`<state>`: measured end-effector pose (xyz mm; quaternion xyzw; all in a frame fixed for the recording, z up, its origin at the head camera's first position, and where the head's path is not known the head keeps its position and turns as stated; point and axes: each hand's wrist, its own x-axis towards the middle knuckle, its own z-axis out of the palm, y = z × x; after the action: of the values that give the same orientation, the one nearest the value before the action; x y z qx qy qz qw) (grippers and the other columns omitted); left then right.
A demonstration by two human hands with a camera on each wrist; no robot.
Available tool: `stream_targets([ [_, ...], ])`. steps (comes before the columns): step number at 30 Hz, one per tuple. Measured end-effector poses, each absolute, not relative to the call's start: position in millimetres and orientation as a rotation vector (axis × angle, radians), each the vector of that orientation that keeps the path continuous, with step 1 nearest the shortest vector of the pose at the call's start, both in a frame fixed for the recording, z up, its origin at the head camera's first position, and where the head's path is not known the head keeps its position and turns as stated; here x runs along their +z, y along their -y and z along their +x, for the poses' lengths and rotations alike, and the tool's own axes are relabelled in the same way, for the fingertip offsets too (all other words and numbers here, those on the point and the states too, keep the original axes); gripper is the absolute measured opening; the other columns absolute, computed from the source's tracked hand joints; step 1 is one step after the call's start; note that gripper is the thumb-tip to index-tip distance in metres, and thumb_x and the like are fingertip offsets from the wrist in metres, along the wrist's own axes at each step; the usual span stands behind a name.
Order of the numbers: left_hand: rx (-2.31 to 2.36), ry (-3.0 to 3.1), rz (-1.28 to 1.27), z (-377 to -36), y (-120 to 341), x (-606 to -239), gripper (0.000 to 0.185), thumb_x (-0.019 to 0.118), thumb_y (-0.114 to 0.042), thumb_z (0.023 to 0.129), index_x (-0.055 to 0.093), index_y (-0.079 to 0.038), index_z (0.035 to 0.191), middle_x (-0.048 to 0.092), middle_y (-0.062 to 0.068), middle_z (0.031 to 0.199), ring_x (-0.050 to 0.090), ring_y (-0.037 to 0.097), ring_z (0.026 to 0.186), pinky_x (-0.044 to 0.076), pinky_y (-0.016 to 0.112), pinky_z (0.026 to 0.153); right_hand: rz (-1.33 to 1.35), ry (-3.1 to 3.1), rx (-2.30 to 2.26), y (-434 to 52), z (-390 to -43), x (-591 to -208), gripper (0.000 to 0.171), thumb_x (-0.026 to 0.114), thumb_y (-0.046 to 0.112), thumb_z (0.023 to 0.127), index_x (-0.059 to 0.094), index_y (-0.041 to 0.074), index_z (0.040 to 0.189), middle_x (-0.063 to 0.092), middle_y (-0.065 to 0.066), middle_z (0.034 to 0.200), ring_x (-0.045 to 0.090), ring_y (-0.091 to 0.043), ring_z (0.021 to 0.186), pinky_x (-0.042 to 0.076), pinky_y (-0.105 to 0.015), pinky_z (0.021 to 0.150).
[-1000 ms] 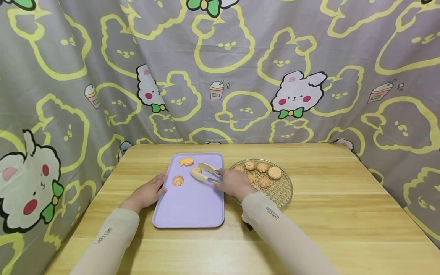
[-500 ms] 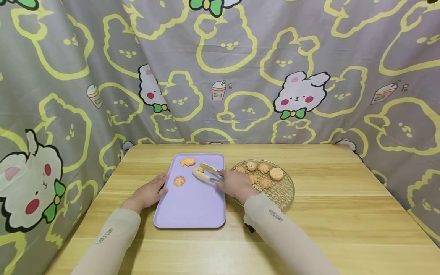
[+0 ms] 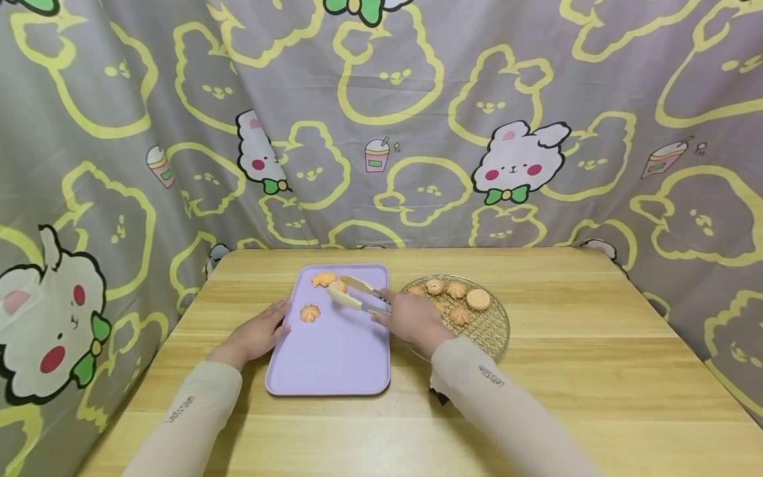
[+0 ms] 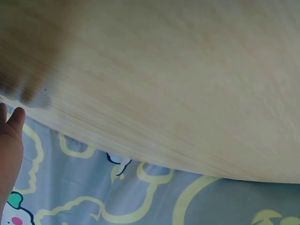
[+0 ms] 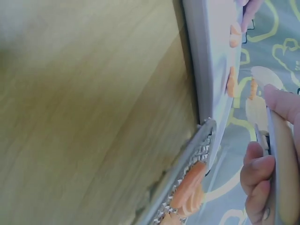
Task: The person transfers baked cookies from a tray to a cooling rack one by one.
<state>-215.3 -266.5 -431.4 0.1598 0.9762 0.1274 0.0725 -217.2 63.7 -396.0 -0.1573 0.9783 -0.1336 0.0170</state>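
My right hand [image 3: 414, 321] grips a pair of tongs [image 3: 348, 299] with cream-coloured tips and metal arms, above the purple tray [image 3: 328, 358]. Between the tips sits a small round cookie [image 5: 253, 89], raised over the tray in the right wrist view. From the head view it overlaps the edge of a fish-shaped cookie [image 3: 324, 279] near the tray's far end. A flower-shaped cookie [image 3: 310, 313] lies closer to the tray's left side. My left hand [image 3: 253, 338] rests against the tray's left rim with its fingers extended; only part of that hand [image 4: 10, 150] enters the left wrist view.
Right of the tray stands a round wire rack [image 3: 485, 338] bearing several cookies, partly hidden by my right hand. Both stand on a wooden table [image 3: 572, 384]. A patterned curtain [image 3: 411, 199] hangs behind the table.
The tongs have moved away from me and slightly left with the round cookie, which now appears beside the fish-shaped cookie. My left hand stays at the rim.
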Motion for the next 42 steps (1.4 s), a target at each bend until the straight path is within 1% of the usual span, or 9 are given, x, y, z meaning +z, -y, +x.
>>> stream_targets([
  [3, 0.384, -2.935, 0.485, -214.8, 267.2, -430.8, 0.061, 0.044, -0.028, 0.101, 0.023, 0.003, 0.149, 0.02, 0.021, 0.154, 0.018, 0.039, 0.14, 0.021, 0.053, 0.111, -0.504, -3.043, -0.43, -65.9, -213.7, -390.8, 0.069, 0.055, 0.06, 0.088, 0.043, 0.025, 0.145, 0.055, -0.001, 0.065, 0.047, -0.017, 0.047, 0.041, -0.031, 0.036],
  [5, 0.381, -2.939, 0.491, -214.9, 268.0, -430.9, 0.061, 0.044, -0.028, 0.101, 0.023, 0.003, 0.149, 0.02, 0.021, 0.154, 0.019, 0.04, 0.14, 0.021, 0.053, 0.11, -0.515, -3.05, -0.422, -67.9, -211.3, -388.5, 0.069, 0.053, 0.062, 0.088, 0.041, 0.026, 0.146, 0.056, -0.001, 0.066, 0.047, -0.016, 0.047, 0.04, -0.03, 0.035],
  [8, 0.377, -2.942, 0.496, -215.3, 269.0, -431.5, 0.06, 0.044, -0.028, 0.101, 0.024, 0.004, 0.148, 0.02, 0.021, 0.154, 0.019, 0.04, 0.139, 0.021, 0.053, 0.11, -0.512, -3.061, -0.422, -71.5, -208.0, -386.1, 0.07, 0.05, 0.065, 0.088, 0.041, 0.028, 0.146, 0.067, -0.005, 0.088, 0.05, -0.017, 0.052, 0.041, -0.031, 0.036],
  [12, 0.372, -2.948, 0.502, -216.1, 269.9, -432.2, 0.06, 0.044, -0.028, 0.101, 0.024, 0.004, 0.148, 0.02, 0.021, 0.154, 0.019, 0.039, 0.14, 0.021, 0.053, 0.11, -0.495, -3.073, -0.447, -77.6, -203.7, -384.4, 0.071, 0.049, 0.068, 0.086, 0.041, 0.03, 0.146, 0.065, -0.007, 0.118, 0.058, -0.02, 0.068, 0.043, -0.032, 0.041],
  [16, 0.377, -2.95, 0.508, -216.6, 270.2, -431.8, 0.06, 0.044, -0.028, 0.101, 0.024, 0.004, 0.148, 0.02, 0.021, 0.154, 0.019, 0.039, 0.14, 0.022, 0.053, 0.11, -0.526, -3.095, -0.477, -85.0, -199.8, -383.6, 0.068, 0.053, 0.064, 0.087, 0.044, 0.028, 0.144, 0.067, -0.006, 0.108, 0.06, -0.021, 0.07, 0.042, -0.032, 0.046],
  [20, 0.378, -2.95, 0.5, -216.6, 270.2, -431.4, 0.06, 0.044, -0.028, 0.101, 0.024, 0.004, 0.148, 0.02, 0.021, 0.154, 0.019, 0.039, 0.14, 0.021, 0.054, 0.11, -0.539, -3.108, -0.516, -93.2, -196.9, -385.4, 0.064, 0.057, 0.059, 0.088, 0.047, 0.029, 0.143, 0.065, -0.002, 0.09, 0.053, -0.019, 0.06, 0.04, -0.033, 0.043],
  [27, 0.368, -2.946, 0.491, -217.6, 269.9, -432.4, 0.06, 0.043, -0.029, 0.101, 0.024, 0.003, 0.148, 0.02, 0.02, 0.154, 0.018, 0.039, 0.14, 0.021, 0.053, 0.111, -0.517, -3.14, -0.508, -110.0, -192.1, -392.7, 0.064, 0.059, 0.059, 0.086, 0.05, 0.028, 0.141, 0.068, -0.004, 0.108, 0.058, -0.02, 0.069, 0.042, -0.033, 0.046],
  [36, 0.357, -2.959, 0.514, -219.3, 270.6, -433.0, 0.059, 0.043, -0.028, 0.101, 0.025, 0.004, 0.148, 0.021, 0.021, 0.154, 0.02, 0.039, 0.14, 0.022, 0.053, 0.111, -0.537, -3.134, -0.552, -134.3, -185.5, -393.7, 0.066, 0.058, 0.058, 0.087, 0.047, 0.024, 0.142, 0.067, -0.009, 0.111, 0.063, -0.024, 0.074, 0.048, -0.039, 0.055],
  [42, 0.362, -2.956, 0.529, -219.8, 270.4, -433.1, 0.06, 0.043, -0.028, 0.101, 0.024, 0.004, 0.148, 0.021, 0.021, 0.154, 0.02, 0.039, 0.139, 0.022, 0.053, 0.11, -0.509, -3.151, -0.492, -150.3, -177.5, -396.1, 0.068, 0.058, 0.059, 0.086, 0.047, 0.024, 0.143, 0.066, -0.012, 0.116, 0.065, -0.031, 0.082, 0.047, -0.04, 0.05],
])
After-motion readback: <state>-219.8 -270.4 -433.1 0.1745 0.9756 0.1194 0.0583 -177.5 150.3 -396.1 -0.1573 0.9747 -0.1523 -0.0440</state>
